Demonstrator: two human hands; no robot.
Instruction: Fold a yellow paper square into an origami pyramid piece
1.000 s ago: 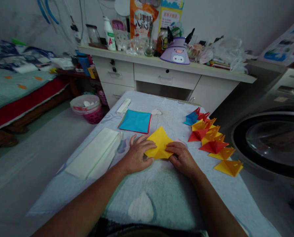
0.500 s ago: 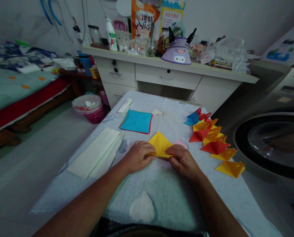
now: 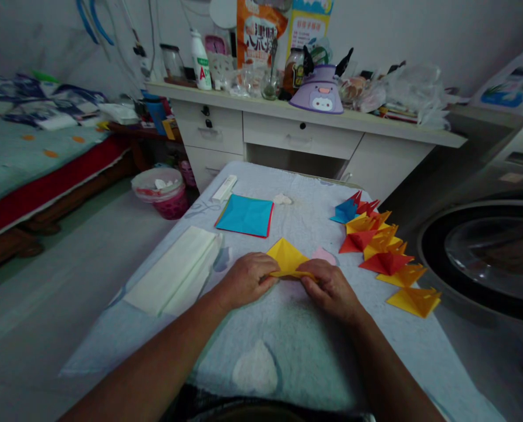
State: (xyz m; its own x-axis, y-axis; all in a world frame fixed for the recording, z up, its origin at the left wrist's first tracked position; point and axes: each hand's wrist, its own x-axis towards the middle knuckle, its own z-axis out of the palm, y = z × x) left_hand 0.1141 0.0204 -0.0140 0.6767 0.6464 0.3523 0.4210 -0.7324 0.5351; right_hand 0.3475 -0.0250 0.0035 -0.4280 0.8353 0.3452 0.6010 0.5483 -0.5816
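Observation:
A yellow paper [image 3: 287,258], folded into a triangle, lies on the cloth-covered table [image 3: 288,351] in front of me. My left hand [image 3: 246,279] pinches its near left edge with curled fingers. My right hand [image 3: 330,284] pinches the near right edge the same way. Both hands press the fold line down against the cloth. A small pink piece [image 3: 324,255] peeks out just behind my right hand.
A stack of blue and red paper sheets [image 3: 246,215] lies farther back. A row of folded shapes [image 3: 382,252] in blue, red, orange and yellow runs along the right edge. A white folded cloth [image 3: 177,275] lies left. Behind stand a cluttered desk [image 3: 314,126], a pink bin [image 3: 161,191] and a bed [image 3: 33,158].
The yellow sheet went from a flat open shape to a folded triangle. Both hands slid toward me onto its near edge and closed on it.

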